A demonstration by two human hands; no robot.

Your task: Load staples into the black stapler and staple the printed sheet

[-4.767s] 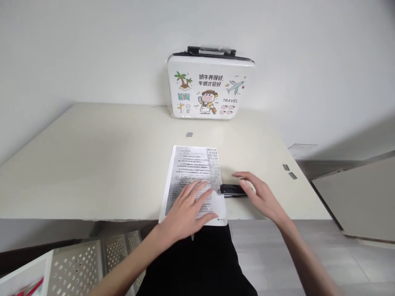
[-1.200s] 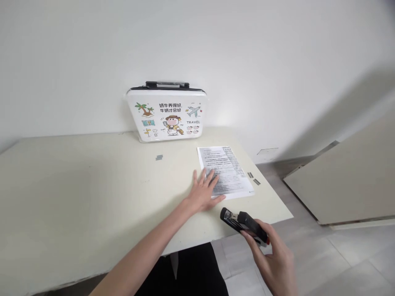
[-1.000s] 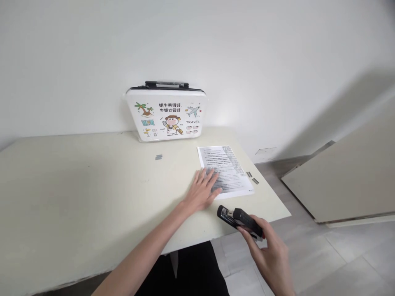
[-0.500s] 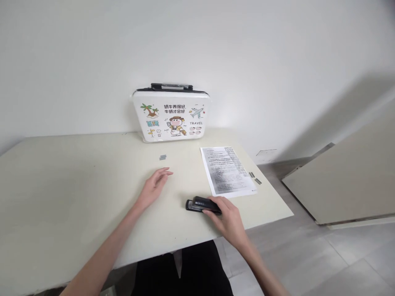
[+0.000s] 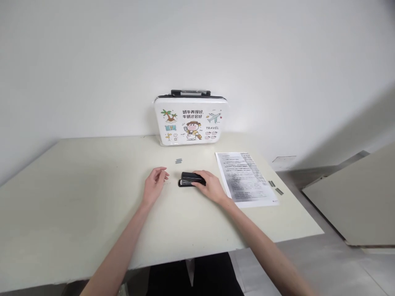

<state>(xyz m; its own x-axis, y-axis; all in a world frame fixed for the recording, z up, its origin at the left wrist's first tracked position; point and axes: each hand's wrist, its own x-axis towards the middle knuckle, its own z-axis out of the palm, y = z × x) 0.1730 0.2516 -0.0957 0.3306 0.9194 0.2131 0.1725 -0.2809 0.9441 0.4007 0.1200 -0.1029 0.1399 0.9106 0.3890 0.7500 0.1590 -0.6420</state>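
Right hand [image 5: 212, 188] fingers wrapped on stapler [image 5: 187, 180]: rigid, probably light; grip mid-body. Left hand [image 5: 154, 186] loosely open, empty, just left.

The stapler [image 5: 189, 180] looks like glossy black plastic; the printed sheet [image 5: 245, 178] is matt paper; the table [image 5: 77, 185] is smooth, matt cream.

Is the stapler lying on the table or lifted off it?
Lying down: the stapler sits flat on the table, the right hand gripping it.
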